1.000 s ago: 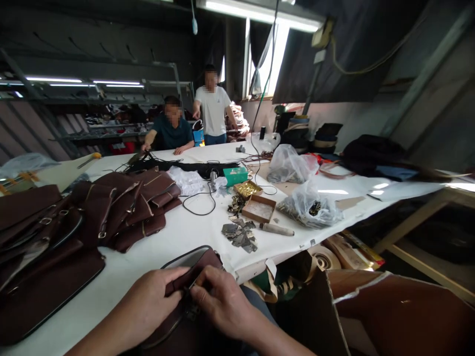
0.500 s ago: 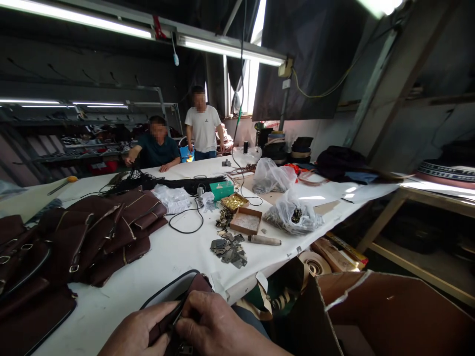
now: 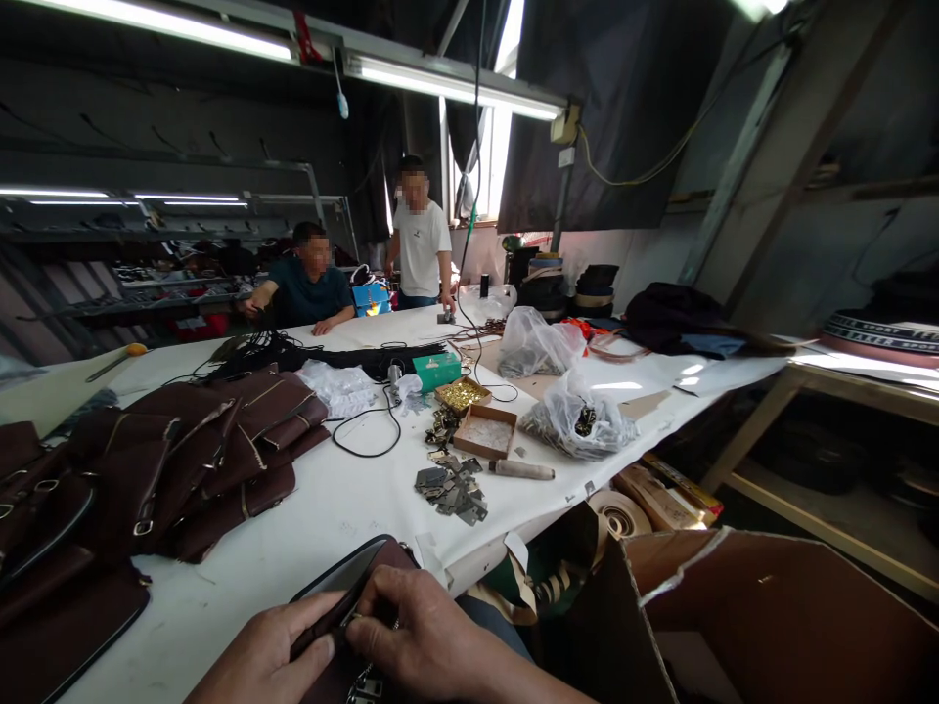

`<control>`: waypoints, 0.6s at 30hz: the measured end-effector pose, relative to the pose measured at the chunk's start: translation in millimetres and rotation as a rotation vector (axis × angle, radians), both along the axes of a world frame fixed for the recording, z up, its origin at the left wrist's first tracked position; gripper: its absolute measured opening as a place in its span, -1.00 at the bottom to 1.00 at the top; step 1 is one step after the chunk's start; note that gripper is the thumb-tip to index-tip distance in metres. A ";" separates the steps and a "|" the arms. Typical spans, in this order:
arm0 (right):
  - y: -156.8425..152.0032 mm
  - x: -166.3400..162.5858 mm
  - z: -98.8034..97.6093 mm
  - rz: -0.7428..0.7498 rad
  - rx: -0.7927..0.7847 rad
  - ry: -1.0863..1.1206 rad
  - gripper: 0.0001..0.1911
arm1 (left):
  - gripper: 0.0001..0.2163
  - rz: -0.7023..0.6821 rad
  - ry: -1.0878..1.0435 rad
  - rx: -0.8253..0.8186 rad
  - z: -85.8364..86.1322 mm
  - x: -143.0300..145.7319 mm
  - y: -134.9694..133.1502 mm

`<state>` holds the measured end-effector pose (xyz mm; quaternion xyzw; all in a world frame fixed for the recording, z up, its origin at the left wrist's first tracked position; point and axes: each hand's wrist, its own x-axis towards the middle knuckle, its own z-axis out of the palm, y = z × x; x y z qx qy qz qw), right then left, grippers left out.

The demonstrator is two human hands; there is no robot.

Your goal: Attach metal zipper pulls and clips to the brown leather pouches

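In the lower middle, a dark brown leather bag (image 3: 386, 557) with black edging and a pale inside is held up at the table's near edge. My left hand (image 3: 271, 645) grips a folded edge of it between thumb and fingers. My right hand (image 3: 418, 621) is closed in a pinch at that same edge, close to the left fingertips. A small yellowish bit shows at the right fingertips, too small to name. Below the hands hangs a zip with a metal pull (image 3: 365, 687). The rest of the bag is hidden by my hands and the frame's edge.
Brown bags (image 3: 168, 450) are piled at left on the white table (image 3: 352, 489). Metal plates (image 3: 451, 489), a small open box (image 3: 485, 432) and plastic bags (image 3: 579, 420) lie ahead. A cardboard box (image 3: 734, 587) stands at right. Two people (image 3: 422, 244) are across the table.
My hands stay pinched at the bag's edge, the right fingers shifted slightly, and more of the metal pull shows below. The standing person across the table has moved right and reaches down to the tabletop.
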<state>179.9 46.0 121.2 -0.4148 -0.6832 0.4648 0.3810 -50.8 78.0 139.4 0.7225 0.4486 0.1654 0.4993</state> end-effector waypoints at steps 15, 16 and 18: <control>0.4 -5.4 -2.9 -0.010 -0.055 -0.136 -0.89 | -0.64 0.053 0.012 -0.207 -0.8 -2.7 -2.1; 0.1 -6.2 -3.9 -0.022 -0.067 -0.136 -0.88 | -0.65 0.053 0.019 -0.195 -1.3 -1.5 -1.4; -0.5 -8.0 -6.9 -0.047 -0.085 -0.127 -0.80 | -0.66 0.052 0.014 -0.183 -2.5 0.5 -0.7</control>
